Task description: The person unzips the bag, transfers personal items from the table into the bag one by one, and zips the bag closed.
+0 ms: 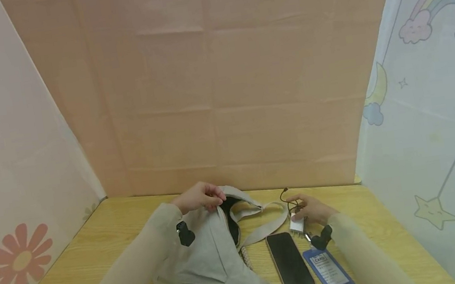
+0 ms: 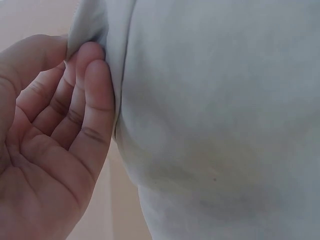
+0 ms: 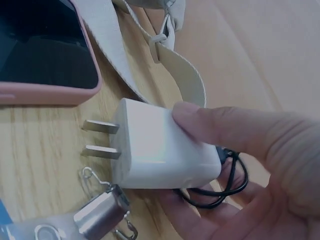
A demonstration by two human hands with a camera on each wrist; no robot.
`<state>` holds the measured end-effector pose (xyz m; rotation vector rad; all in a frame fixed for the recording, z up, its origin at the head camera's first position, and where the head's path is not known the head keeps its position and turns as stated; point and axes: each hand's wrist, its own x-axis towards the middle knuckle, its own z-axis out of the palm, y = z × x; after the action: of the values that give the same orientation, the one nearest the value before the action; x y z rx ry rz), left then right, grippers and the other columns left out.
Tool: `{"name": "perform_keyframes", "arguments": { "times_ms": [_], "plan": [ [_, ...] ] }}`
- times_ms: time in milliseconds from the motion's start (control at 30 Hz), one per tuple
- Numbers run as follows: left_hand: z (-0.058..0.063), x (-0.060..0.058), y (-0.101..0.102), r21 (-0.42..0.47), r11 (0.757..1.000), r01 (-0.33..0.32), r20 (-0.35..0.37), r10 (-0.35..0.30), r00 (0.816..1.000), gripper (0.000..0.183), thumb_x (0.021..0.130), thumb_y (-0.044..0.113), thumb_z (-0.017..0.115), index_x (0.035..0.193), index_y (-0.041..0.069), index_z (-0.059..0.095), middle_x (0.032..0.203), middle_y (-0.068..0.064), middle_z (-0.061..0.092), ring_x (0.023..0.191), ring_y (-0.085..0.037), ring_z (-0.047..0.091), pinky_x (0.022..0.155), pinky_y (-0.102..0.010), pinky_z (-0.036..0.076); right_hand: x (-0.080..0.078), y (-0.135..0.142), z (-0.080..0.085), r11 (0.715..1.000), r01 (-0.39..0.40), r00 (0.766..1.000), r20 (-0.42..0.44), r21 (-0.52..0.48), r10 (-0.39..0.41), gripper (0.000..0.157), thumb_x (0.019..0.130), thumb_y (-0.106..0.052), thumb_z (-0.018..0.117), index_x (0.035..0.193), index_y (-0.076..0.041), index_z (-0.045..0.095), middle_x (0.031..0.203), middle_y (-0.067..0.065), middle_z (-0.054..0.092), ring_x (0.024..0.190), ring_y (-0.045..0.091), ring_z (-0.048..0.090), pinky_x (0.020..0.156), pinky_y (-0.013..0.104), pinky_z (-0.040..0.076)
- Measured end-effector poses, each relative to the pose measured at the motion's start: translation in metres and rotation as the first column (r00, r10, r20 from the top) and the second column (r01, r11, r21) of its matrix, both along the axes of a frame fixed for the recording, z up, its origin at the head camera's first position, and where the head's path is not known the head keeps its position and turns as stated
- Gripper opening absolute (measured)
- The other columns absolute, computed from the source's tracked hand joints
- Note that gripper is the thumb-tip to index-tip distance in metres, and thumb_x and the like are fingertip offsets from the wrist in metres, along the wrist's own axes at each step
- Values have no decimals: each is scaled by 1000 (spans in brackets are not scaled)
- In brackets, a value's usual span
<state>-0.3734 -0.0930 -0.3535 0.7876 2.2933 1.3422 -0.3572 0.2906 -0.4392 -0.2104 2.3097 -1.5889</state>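
The light grey fabric bag (image 1: 202,257) lies on the left of the pale wooden counter (image 1: 108,226), and its dark opening is turned to the right. The left hand (image 1: 200,196) pinches the far part of the opening's edge between thumb and fingers. To the right of the bag, the right hand (image 1: 313,208) holds the white plastic charger block (image 3: 170,147), with the thumb on one face and fingers underneath; its two metal prongs stick out bare. I think the main risk is the thin black cable (image 3: 222,193): it hangs in loose loops by the fingers, so it could catch on the grey woven strap (image 1: 268,228). The silver metal clip (image 3: 102,212) is near the prongs and could be hooked by them, dragging the clear-windowed blue card holder (image 1: 329,271). If the left pinch became weak, the soft opening could fold closed. About writing, the card in the holder shows "CARD" in capital letters; the line above it and the small text below are too unclear to read. I can find no brand on the charger's visible faces, nor on the black-screened phone in a pink case (image 1: 290,263), left of the holder.
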Motion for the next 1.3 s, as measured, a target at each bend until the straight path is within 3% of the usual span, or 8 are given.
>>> {"name": "perform_keyframes", "arguments": {
  "times_ms": [333, 433, 600, 733, 833, 1033, 1133, 1300],
  "plan": [
    [1, -5, 0, 13, 1000, 10, 12, -10, 1000, 14, 92, 8, 64, 101, -3, 68, 82, 3, 67, 65, -10, 59, 63, -25, 50, -3, 13, 11, 996, 2, 999, -43, -94, -6, 72, 87, 2, 66, 147, 1, 26, 131, 29, 37, 99, 23, 56, 84, 37, 55],
    [1, -4, 0, 7, 1000, 7, 5, -7, 1000, 12, 92, 8, 64, 100, -1, 68, 82, 4, 67, 65, -11, 59, 63, -25, 50, -2, 12, 23, 987, -31, 998, -50, -155, 23, 72, 90, 1, 64, 149, -1, 23, 131, 26, 33, 106, 23, 50, 88, 36, 53],
    [2, -3, 0, -2, 1000, 0, 4, 0, 1000, 12, 92, 6, 63, 100, -1, 68, 83, 1, 67, 65, -11, 59, 63, -24, 50, 1, -1, 42, 964, -131, 991, -47, -233, 123, 72, 91, 0, 63, 151, -5, 23, 147, 27, 19, 119, 26, 45, 93, 37, 51],
    [3, -2, 0, -4, 1000, 2, 3, -2, 1000, 12, 92, 6, 63, 100, -1, 68, 83, 4, 67, 65, -11, 59, 63, -25, 50, 8, -24, 53, 938, -226, 973, -26, -264, 228, 73, 90, 3, 62, 151, -5, 23, 152, 28, 12, 117, 27, 48, 91, 36, 51],
    [4, -1, 0, -5, 1000, 5, -2, -5, 1000, 12, 93, 6, 62, 100, -1, 68, 84, 2, 67, 65, -11, 59, 63, -25, 51, 13, -45, 57, 922, -280, 957, -5, -268, 289, 71, 88, 4, 64, 149, -5, 28, 144, 26, 22, 108, 25, 53, 86, 36, 53],
    [5, -1, 0, -12, 1000, -6, 2, 6, 1000, 17, 93, 4, 62, 104, -8, 66, 94, -18, 68, 65, -10, 59, 63, -25, 51, 19, -83, 54, 882, -415, 902, 24, -222, 430, 68, 88, 4, 65, 147, -5, 32, 132, 21, 36, 95, 23, 57, 78, 33, 54],
    [4, -1, 0, -18, 1000, -7, -6, 7, 1000, 22, 93, 5, 62, 108, -11, 63, 97, -23, 67, 65, -10, 59, 63, -24, 50, 18, -97, 48, 869, -448, 882, 54, -208, 468, 67, 88, 4, 65, 146, -4, 33, 141, 25, 32, 99, 24, 56, 78, 34, 54],
    [4, 0, 0, -21, 1000, -4, -10, 3, 1000, 24, 93, 5, 61, 110, -13, 62, 101, -28, 65, 65, -9, 59, 63, -24, 50, 13, -117, 40, 871, -451, 877, 87, -193, 473, 65, 87, 4, 66, 145, -4, 37, 156, 21, 18, 122, 27, 44, 81, 34, 53]
  ]
}}
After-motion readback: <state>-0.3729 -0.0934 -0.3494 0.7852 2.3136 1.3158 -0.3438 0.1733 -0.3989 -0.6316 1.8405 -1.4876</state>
